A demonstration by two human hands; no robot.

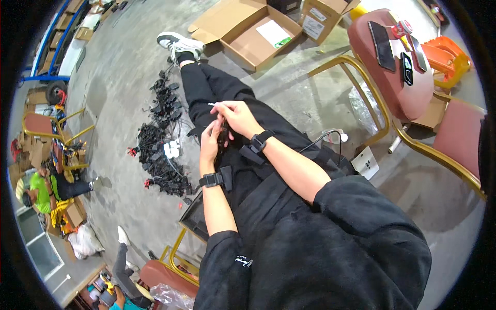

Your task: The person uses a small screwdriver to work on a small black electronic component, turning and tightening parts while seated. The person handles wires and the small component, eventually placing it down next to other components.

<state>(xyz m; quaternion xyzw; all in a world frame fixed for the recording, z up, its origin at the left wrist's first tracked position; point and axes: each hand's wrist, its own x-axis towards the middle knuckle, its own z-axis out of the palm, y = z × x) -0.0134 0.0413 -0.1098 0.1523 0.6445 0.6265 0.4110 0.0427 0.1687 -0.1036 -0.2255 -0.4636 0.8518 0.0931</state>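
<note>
My left hand point(209, 140) and my right hand point(236, 118) are close together above my lap, fingers curled in. Between them is a dark, cable-like piece point(223, 137), mostly covered by my fingers; the left hand grips it. A thin white tip point(211, 104) sticks out past the pinched fingers of my right hand; the rest of that item is hidden. Each wrist wears a black strap. On the floor to the left of my legs lies a long heap of black cables point(157, 137) with small connectors and some red bits. A white piece point(171, 149) rests on the heap.
An open cardboard box point(243, 54) lies beyond my feet. To the right, a chair seat point(361, 41) holds phones and a can; an orange plastic item point(447, 59) is behind it. Another chair point(460, 137) stands nearer. Two people sit at the left, near a chair point(41, 125) and cartons.
</note>
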